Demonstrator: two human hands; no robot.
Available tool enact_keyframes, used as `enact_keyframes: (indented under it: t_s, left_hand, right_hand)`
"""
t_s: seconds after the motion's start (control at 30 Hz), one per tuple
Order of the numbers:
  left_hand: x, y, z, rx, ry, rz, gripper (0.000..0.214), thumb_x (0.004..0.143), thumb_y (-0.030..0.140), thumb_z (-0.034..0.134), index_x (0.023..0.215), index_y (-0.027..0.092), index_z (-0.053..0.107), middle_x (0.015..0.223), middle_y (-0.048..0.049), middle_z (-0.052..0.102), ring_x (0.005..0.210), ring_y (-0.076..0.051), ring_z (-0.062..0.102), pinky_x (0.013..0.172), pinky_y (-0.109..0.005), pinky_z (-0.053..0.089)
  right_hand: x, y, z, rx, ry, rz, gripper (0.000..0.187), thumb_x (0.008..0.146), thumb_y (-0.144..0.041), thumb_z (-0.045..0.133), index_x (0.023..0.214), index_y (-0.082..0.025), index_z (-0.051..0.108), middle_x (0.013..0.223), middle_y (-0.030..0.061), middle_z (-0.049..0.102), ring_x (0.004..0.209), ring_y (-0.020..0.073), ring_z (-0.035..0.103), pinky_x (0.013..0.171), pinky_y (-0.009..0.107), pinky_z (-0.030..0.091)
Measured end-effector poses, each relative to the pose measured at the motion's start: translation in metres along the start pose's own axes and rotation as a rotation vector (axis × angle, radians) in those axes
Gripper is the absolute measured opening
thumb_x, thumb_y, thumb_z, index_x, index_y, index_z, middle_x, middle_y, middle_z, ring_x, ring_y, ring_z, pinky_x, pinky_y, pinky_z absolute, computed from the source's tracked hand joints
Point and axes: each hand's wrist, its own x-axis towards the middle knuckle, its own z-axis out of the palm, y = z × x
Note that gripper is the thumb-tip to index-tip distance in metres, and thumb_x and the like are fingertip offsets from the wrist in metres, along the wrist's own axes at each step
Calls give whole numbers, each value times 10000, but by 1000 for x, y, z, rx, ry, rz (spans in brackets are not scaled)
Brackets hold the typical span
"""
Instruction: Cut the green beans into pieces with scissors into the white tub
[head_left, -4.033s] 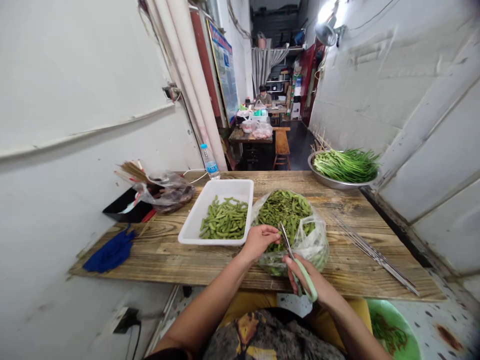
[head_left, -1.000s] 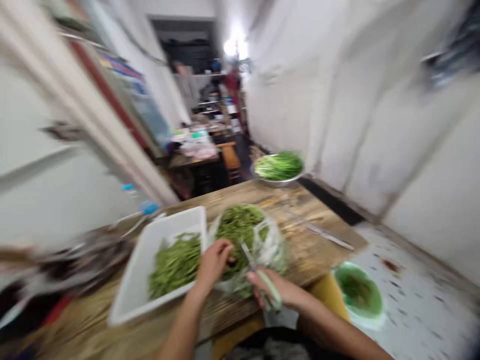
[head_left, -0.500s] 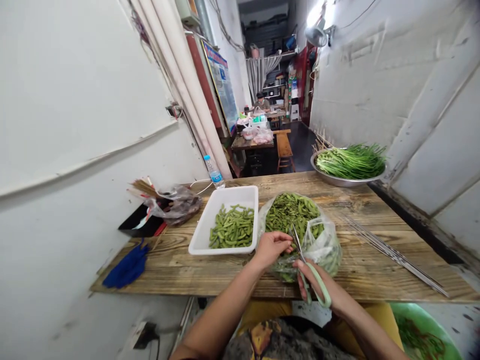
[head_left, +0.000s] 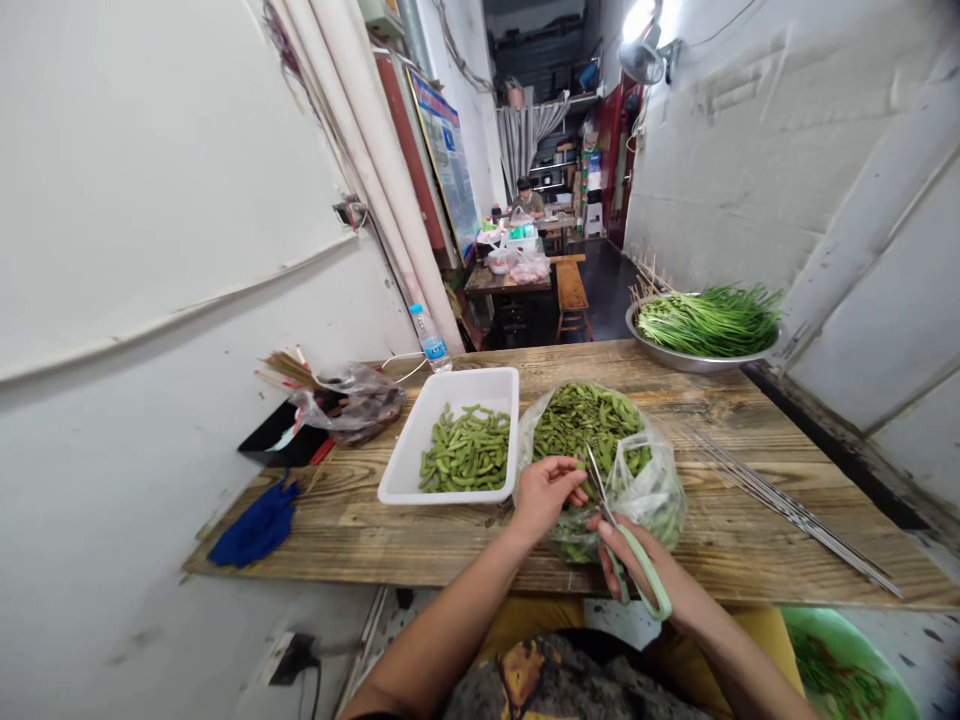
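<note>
My right hand (head_left: 630, 555) grips a pair of scissors (head_left: 628, 575) with pale green handles, the metal blades pointing up and away from me. Just left of the blades, my left hand (head_left: 549, 497) pinches a green edamame pod (head_left: 582, 466), mostly covered by the fingers. Both hands are over the near side of a clear plastic bag (head_left: 646, 480), which is filled with edamame pods (head_left: 581, 415). To the left stands a white plastic tray (head_left: 401, 470) with more pods (head_left: 466, 450) inside.
On the wooden table (head_left: 450, 550) lie metal skewers (head_left: 799, 515), a blue cloth item (head_left: 259, 525), and a black box (head_left: 274, 435) with sticks. A water bottle (head_left: 433, 345) and a metal bowl of green stalks (head_left: 705, 360) stand behind. A green basin (head_left: 847, 660) sits below right.
The view has shifted slightly. Both hands stay at the bag, with the scissors in my right hand and the pod by the blades; little else differs.
</note>
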Motion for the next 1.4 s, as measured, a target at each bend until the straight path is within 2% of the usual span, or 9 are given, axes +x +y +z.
enact_keyframes:
  t_s: [0.13, 0.43, 0.53, 0.63, 0.77, 0.83, 1.0, 1.3, 1.4]
  left_hand:
    - [-2, 5, -5, 147, 38, 29, 247, 660, 354, 694, 765, 131, 679, 477, 15, 588, 423, -98, 514, 473, -224, 428]
    - [-4, 18, -16, 362, -93, 51, 236, 735, 357, 629, 773, 141, 716, 428, 36, 535, 391, -77, 438, 455, -203, 351]
    - [-3, 17, -16, 279, -127, -31, 256, 706, 376, 668, 740, 123, 684, 413, 36, 527, 363, -70, 428, 425, -198, 337]
    - [-1, 16, -14, 58, -83, -125, 291, 659, 376, 727, 735, 116, 623, 465, 20, 570, 393, -79, 496, 434, -198, 391]
    - [1, 20, -15, -302, 38, -146, 312, 643, 312, 770, 777, 125, 559, 693, -12, 655, 572, -90, 623, 562, -201, 501]
    - [2, 22, -15, -402, 72, -130, 311, 645, 281, 778, 780, 126, 543, 694, 2, 642, 607, -90, 639, 593, -191, 516]
    - [-2, 19, -11, -448, 69, -134, 338, 632, 269, 795, 760, 126, 517, 624, 15, 615, 612, -112, 656, 610, -198, 533]
    - [-12, 14, -1, -442, 28, -136, 367, 626, 287, 794, 738, 140, 478, 676, -25, 659, 694, -157, 684, 684, -245, 539]
    - [-10, 13, -7, -391, 23, -126, 360, 638, 310, 777, 743, 141, 476, 714, -45, 668, 708, -164, 681, 718, -278, 534]
  right_hand:
    - [1, 2, -2, -56, -31, -20, 457, 807, -647, 448, 848, -195, 503, 503, -64, 457, 404, 104, 443, 419, 229, 360]
    - [-1, -4, -9, -168, -7, -55, 392, 819, -577, 503, 861, -188, 536, 457, -70, 424, 400, 90, 396, 394, 211, 303]
    - [1, -1, -6, -131, 7, -13, 409, 799, -601, 507, 803, -193, 526, 416, -83, 388, 348, 86, 368, 354, 210, 285]
    - [4, 4, -3, -83, 44, 43, 450, 766, -651, 500, 773, -201, 509, 381, -100, 353, 292, 81, 321, 314, 210, 256]
    - [5, 10, -1, 50, 29, 18, 482, 788, -667, 452, 867, -196, 519, 499, -64, 473, 392, 106, 458, 404, 230, 380]
    - [3, 9, -2, 89, -22, 27, 495, 828, -656, 393, 936, -189, 520, 537, -46, 518, 466, 122, 515, 479, 241, 415]
    - [1, 0, -1, 54, -81, 51, 501, 833, -664, 380, 862, -184, 522, 509, -44, 515, 464, 113, 504, 500, 236, 390]
    - [7, 6, 0, 134, -32, 37, 486, 774, -676, 478, 781, -190, 493, 488, -63, 467, 358, 79, 427, 374, 210, 369]
    - [8, 5, 0, 129, 5, 111, 499, 741, -685, 514, 790, -189, 501, 473, -78, 442, 305, 74, 393, 306, 203, 330]
